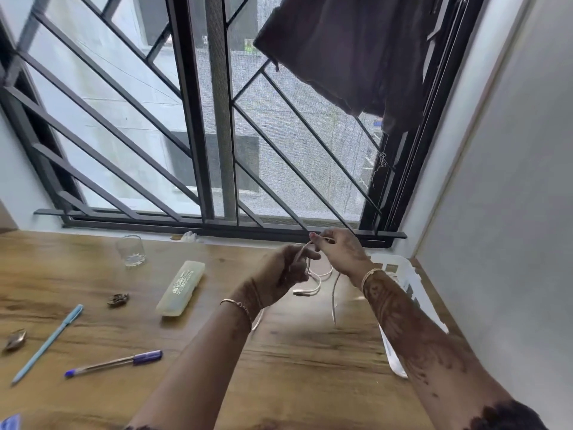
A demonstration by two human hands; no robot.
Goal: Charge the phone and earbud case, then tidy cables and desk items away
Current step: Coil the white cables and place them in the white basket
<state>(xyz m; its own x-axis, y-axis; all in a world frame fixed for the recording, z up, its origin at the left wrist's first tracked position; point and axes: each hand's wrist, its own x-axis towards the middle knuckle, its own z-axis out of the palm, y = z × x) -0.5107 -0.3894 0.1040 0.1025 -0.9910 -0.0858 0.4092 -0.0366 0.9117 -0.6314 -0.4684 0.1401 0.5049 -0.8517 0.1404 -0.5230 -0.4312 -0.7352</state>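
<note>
A white charging cable (319,282) hangs in loops above the wooden desk (294,367), its plug ends dangling near the middle. My left hand (286,273) grips a bundle of the cable. Just right of it, my right hand (339,251) pinches a strand of the same cable and holds it raised over the left hand. A loose end trails down toward the desk (334,305). No phone or earbud case shows in the head view.
A white basket (403,268) stands at the right, partly behind my right forearm. Left of my hands lie a translucent pencil case (181,288), a glass (131,251), a light blue pen (48,342), a purple pen (114,363) and two small dark clips (117,300).
</note>
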